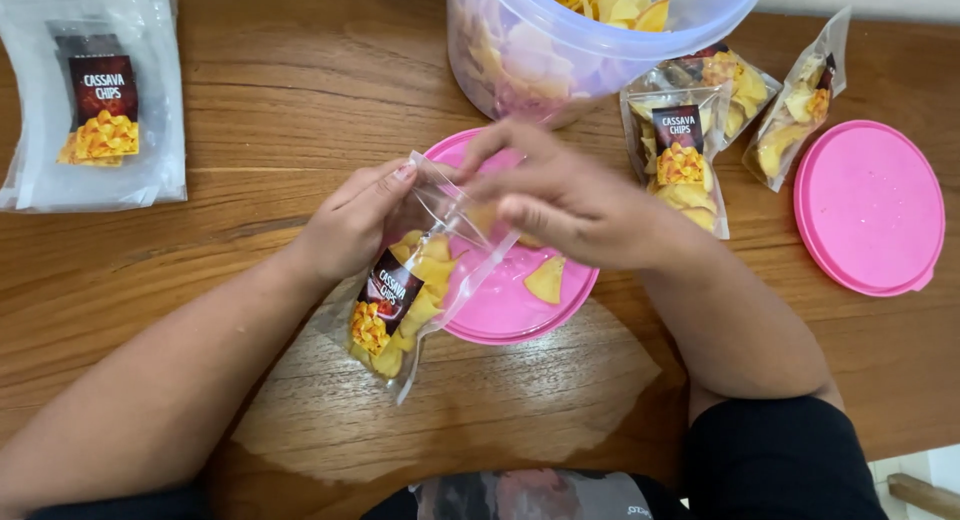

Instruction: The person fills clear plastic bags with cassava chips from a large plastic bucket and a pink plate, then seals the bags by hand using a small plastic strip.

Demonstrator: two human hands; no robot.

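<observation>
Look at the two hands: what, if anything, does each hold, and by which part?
Both hold one clear plastic pouch of yellow chips. The left hand pinches its open top edge; the right hand has its grip at the mouth's other side.

In my hands: one part-filled chip pouch (405, 295). Filled pouches: three (680, 165). Pink lids: two (868, 208). Clear tub (560, 55): one. Empty-pouch stack (95, 100): one. Loose chip (546, 279): one.

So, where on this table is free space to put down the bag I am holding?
Bare wood lies between the stack of empty bags and the left hand, and near the front edge below the pink plate. It is crowded between the tub, filled bags and pink lid.
</observation>
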